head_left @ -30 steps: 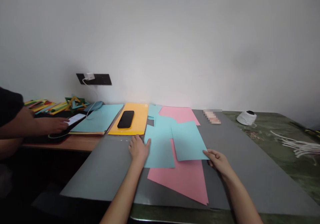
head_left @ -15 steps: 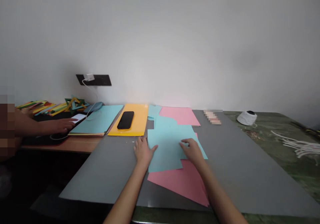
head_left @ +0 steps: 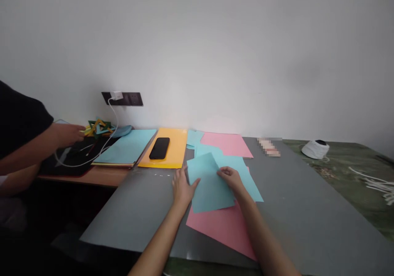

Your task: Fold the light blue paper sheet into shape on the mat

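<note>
A light blue paper sheet [head_left: 209,189] lies between my hands, its top edge slanted and its right edge lifted over another blue sheet [head_left: 250,185]. My right hand [head_left: 232,180] pinches the upper sheet by its right edge. At the left edge rests my left hand [head_left: 184,190], fingers stretched out and thumb spread over the paper. Partly covered by the blue paper, a pink sheet [head_left: 223,231] reaches toward the front of the grey mat. More blue paper [head_left: 207,149] lies just behind, in front of another pink sheet [head_left: 227,142].
A black phone [head_left: 159,148] sits on a yellow paper stack [head_left: 177,148]. To its left are a blue-topped stack [head_left: 129,144], a white cable [head_left: 114,113] and another person's arm [head_left: 37,148]. A white roll [head_left: 315,149] and white cords [head_left: 375,183] lie right of the grey mat [head_left: 295,222].
The upper blue sheet has turned and its right edge has come up in my right hand's pinch. The other person's arm has drawn back from the white phone. The view has shifted slightly left.
</note>
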`<state>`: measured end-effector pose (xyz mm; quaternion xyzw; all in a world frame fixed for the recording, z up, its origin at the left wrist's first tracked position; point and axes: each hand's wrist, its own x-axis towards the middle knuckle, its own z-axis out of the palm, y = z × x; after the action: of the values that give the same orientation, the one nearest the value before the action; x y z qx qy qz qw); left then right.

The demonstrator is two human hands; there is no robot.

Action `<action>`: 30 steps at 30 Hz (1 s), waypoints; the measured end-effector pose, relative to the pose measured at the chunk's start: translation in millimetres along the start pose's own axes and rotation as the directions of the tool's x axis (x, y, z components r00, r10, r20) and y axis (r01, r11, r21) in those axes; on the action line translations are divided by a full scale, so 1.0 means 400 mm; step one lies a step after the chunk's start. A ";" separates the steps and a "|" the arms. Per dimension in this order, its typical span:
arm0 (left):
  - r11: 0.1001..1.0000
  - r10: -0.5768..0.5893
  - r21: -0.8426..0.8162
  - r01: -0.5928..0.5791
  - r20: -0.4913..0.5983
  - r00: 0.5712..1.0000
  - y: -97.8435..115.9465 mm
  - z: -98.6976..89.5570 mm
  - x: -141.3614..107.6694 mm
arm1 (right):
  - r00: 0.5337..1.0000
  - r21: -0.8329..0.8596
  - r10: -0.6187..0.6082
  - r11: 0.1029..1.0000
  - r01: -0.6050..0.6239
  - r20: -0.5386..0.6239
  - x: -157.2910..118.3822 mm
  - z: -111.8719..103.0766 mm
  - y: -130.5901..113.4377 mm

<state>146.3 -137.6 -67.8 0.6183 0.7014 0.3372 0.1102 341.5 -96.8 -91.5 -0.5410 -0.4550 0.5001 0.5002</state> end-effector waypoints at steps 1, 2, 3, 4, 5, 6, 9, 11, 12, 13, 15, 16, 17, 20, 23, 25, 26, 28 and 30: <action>0.997 0.001 -0.081 -0.003 -0.019 1.000 0.002 0.001 0.011 | 1.000 0.066 0.001 0.998 0.000 -0.015 0.002 -0.012 -0.001; 0.987 0.001 -0.163 -0.007 -0.035 0.999 0.005 0.004 0.024 | 0.999 0.138 0.010 0.990 -0.005 -0.036 0.004 -0.025 -0.003; 0.971 -0.009 -0.239 -0.002 -0.045 0.999 0.009 0.007 0.040 | 0.998 0.210 0.026 0.978 -0.015 -0.051 0.007 -0.037 -0.004; 0.951 -0.023 -0.309 0.013 -0.031 0.999 0.015 0.011 0.057 | 0.997 0.272 0.042 0.962 -0.024 -0.059 0.009 -0.048 -0.007; 0.928 -0.023 -0.371 0.025 0.008 1.000 0.021 0.016 0.074 | 0.997 0.319 0.052 0.947 -0.030 -0.059 0.010 -0.057 -0.010; 0.903 -0.026 -0.425 0.055 0.073 0.997 0.028 0.021 0.089 | 0.997 0.349 0.052 0.936 -0.030 -0.053 0.010 -0.064 -0.014; 0.787 -0.028 -0.580 0.211 0.308 0.951 0.044 0.043 0.120 | 1.000 0.354 0.004 0.935 -0.004 0.001 0.002 -0.073 -0.029; 0.702 0.025 -0.656 0.278 0.413 0.910 0.046 0.059 0.125 | 0.998 0.295 -0.031 0.955 0.015 0.050 -0.005 -0.072 -0.041; 0.668 0.053 -0.687 0.286 0.427 0.903 0.044 0.067 0.124 | 0.997 0.253 -0.037 0.967 0.018 0.072 -0.007 -0.069 -0.045; 0.642 0.071 -0.715 0.278 0.417 0.906 0.040 0.074 0.122 | 0.995 0.211 -0.035 0.977 0.015 0.090 -0.009 -0.066 -0.048; 0.601 0.097 -0.759 0.251 0.381 0.920 0.031 0.085 0.117 | 0.992 0.167 -0.025 0.986 0.004 0.127 -0.011 -0.056 -0.048; 0.585 0.105 -0.774 0.245 0.371 0.923 0.026 0.089 0.114 | 0.987 0.174 -0.024 0.985 -0.004 0.156 -0.012 -0.049 -0.046; 0.573 0.108 -0.782 0.245 0.368 0.924 0.022 0.093 0.112 | 0.981 0.197 -0.025 0.980 -0.014 0.195 -0.013 -0.041 -0.042; 0.569 0.094 -0.782 0.254 0.369 0.925 0.013 0.100 0.106 | 0.958 0.295 -0.016 0.953 -0.072 0.287 -0.022 -0.016 -0.032; 0.556 0.090 -0.795 0.244 0.349 0.933 0.009 0.104 0.102 | 0.933 0.301 0.042 0.941 -0.157 0.356 -0.037 -0.001 -0.033; 0.532 0.121 -0.815 0.228 0.339 0.933 0.006 0.102 0.102 | 0.912 0.270 0.044 0.948 -0.166 0.407 -0.044 0.000 -0.039; 0.529 0.134 -0.821 0.214 0.331 0.934 0.005 0.100 0.102 | 0.903 0.253 0.033 0.955 -0.155 0.428 -0.047 -0.002 -0.043; 0.554 0.134 -0.811 0.187 0.309 0.942 0.004 0.094 0.105 | 0.895 0.223 0.013 0.967 -0.126 0.447 -0.049 -0.006 -0.048; 0.598 0.092 -0.778 0.193 0.306 0.948 0.004 0.087 0.107 | 0.897 0.195 0.017 0.974 -0.114 0.441 -0.049 -0.009 -0.049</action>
<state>158.5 -85.7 -81.7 0.5283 0.4663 0.5085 0.4949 343.5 -114.8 -70.3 -0.3726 -0.4800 0.6716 0.4239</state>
